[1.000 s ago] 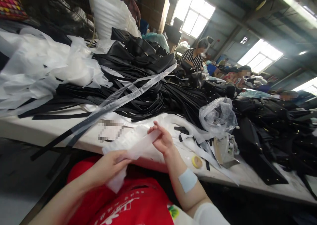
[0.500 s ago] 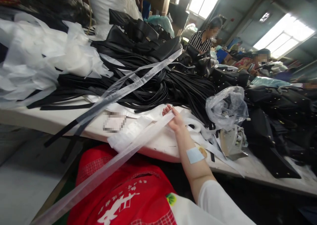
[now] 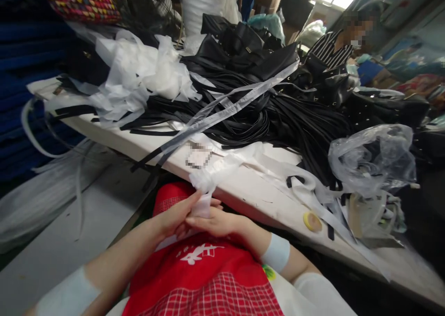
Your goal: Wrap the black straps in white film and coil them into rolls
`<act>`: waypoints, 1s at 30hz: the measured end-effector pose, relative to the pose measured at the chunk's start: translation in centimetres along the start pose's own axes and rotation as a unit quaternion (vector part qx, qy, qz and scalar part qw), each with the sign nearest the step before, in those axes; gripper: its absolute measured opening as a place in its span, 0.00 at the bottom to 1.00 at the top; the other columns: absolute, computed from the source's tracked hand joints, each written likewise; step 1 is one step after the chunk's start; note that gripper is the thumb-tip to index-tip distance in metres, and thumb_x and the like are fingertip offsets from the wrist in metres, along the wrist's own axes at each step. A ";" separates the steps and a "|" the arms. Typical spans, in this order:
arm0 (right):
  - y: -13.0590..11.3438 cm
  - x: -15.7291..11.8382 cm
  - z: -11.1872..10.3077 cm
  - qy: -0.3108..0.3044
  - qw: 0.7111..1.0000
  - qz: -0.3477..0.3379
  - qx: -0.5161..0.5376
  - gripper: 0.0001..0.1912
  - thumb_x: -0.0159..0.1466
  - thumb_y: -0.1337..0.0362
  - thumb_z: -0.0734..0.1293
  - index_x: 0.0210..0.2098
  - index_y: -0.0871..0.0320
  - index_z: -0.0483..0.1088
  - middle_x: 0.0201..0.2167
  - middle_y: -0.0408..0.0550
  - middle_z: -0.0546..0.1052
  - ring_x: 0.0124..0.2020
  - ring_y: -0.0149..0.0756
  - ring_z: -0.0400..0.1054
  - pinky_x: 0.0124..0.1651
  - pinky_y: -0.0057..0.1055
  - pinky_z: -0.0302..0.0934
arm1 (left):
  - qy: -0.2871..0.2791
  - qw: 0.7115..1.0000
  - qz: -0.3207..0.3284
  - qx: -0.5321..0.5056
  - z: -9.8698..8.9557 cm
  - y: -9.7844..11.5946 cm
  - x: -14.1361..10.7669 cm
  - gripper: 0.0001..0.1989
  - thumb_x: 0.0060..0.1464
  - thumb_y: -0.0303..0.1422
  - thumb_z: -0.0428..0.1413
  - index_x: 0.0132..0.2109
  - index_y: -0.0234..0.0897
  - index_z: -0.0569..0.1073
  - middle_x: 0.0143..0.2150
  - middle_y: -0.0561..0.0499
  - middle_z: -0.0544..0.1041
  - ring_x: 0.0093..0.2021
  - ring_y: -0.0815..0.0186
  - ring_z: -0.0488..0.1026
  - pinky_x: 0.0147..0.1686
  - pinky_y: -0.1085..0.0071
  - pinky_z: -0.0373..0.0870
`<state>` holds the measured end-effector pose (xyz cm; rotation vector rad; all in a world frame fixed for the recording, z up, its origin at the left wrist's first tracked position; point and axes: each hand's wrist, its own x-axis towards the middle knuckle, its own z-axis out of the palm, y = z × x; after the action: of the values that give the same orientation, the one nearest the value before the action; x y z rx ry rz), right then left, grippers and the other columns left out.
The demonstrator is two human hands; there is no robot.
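A translucent white plastic strip (image 3: 202, 205) is bunched between my two hands, just off the table's front edge and above the red apron (image 3: 167, 255). My left hand (image 3: 179, 216) pinches it from the left side. My right hand (image 3: 217, 222) meets the left, its thumb pressed on the strip and some fingers showing behind it. Parts of both hands' fingers are hidden behind the strip and each other. More white strip (image 3: 236, 160) trails from the hands onto the white table (image 3: 250, 188).
Black straps (image 3: 243, 125) and black bags (image 3: 264, 65) heap across the table. White strips (image 3: 135, 74) pile at left. A clear plastic bag (image 3: 373, 156), a yellow tape roll (image 3: 312, 222) and a white-and-beige device (image 3: 375, 214) lie right. A person in striped clothing (image 3: 328, 49) is beyond.
The view has swung left. My left hand has come into view, and my right has drawn back from the table to meet it. The strip, stretched long before, is now gathered between them.
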<state>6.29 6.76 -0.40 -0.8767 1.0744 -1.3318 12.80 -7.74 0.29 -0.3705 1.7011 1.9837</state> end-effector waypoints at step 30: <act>0.9 -7.6 -3.0 0.536 0.843 -0.045 -0.015 0.15 0.52 0.54 0.74 0.32 0.58 0.74 0.26 0.43 0.76 0.27 0.33 0.68 0.33 0.30 0.64 | -0.035 0.986 0.108 0.123 4.4 -0.5 5.1 0.22 0.58 0.50 0.51 0.32 0.34 0.73 0.22 0.51 0.76 0.21 0.68 0.72 0.24 0.73 0.68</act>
<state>4.19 14.66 -1.41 -0.1107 1.9086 -1.9464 9.27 -2.42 -1.87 -0.0297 1.9830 1.8753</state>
